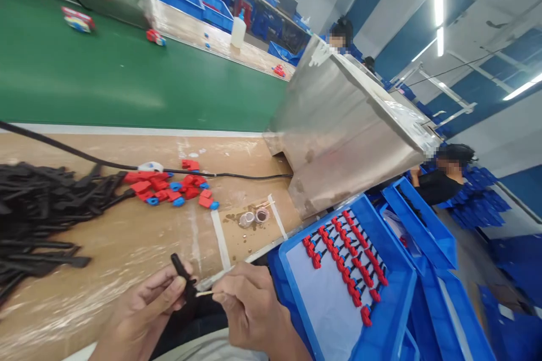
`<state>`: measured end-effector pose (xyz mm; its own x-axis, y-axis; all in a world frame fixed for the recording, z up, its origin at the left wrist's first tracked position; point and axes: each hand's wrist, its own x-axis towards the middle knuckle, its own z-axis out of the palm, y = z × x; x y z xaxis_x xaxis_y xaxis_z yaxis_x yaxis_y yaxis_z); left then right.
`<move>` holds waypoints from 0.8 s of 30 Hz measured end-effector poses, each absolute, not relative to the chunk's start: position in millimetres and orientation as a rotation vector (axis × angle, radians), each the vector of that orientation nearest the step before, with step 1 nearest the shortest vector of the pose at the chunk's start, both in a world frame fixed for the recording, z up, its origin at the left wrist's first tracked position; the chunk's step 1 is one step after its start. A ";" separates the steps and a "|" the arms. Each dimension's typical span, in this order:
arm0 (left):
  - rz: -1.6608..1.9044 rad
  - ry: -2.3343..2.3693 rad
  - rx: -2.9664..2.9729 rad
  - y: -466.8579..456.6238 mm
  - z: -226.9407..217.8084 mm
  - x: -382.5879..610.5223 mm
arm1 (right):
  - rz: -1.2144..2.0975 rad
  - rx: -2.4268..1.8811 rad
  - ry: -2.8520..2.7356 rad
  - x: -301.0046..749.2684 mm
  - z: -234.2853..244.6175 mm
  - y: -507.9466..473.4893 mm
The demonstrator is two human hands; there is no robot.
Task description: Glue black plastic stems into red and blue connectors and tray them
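Observation:
In my left hand [148, 304] is a small black plastic part [181, 271], pinched between thumb and fingers near the table's front edge. My right hand [254, 307] is closed on a thin wooden stick [204, 293], whose tip meets the lower end of the black part. Beyond my hands, two small round pots [261, 215] sit on the table among wet spots, one holding dark liquid. Farther left lies a cluster of red and blue plastic pieces [163, 186]. A large heap of black plastic parts [42, 208] covers the table's left side.
At right, a blue tray [292, 287] holds rows of red pieces with black parts. More blue trays [449, 293] stand beyond it. A metal housing [339, 130] spans the green conveyor belt [169, 84]. A black cable [237, 176] crosses the table. Several people work farther back.

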<state>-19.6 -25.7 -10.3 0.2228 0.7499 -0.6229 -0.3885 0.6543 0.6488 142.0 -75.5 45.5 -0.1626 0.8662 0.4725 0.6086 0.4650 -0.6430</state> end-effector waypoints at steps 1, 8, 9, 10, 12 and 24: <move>0.839 1.053 0.404 -25.4 -6.6 -18.8 | 0.394 -1.234 -1.894 142.6 45.5 -75.5; 0.886 0.907 0.354 -25.4 -12.0 -12.9 | 0.455 -1.335 -1.682 147.7 27.6 -82.8; 0.882 0.892 0.337 -24.9 -14.6 -12.3 | 0.536 -1.351 -1.600 147.9 24.3 -84.1; 0.870 0.876 0.321 -24.2 -17.1 -11.8 | 0.621 -1.352 -1.501 148.0 21.2 -85.2; 0.842 0.851 0.302 -22.9 -21.1 -11.5 | 0.758 -1.325 -1.279 148.6 16.2 -85.7; 0.776 0.733 0.235 -19.4 -18.5 -15.7 | -0.033 -1.794 -1.332 204.5 19.2 -41.7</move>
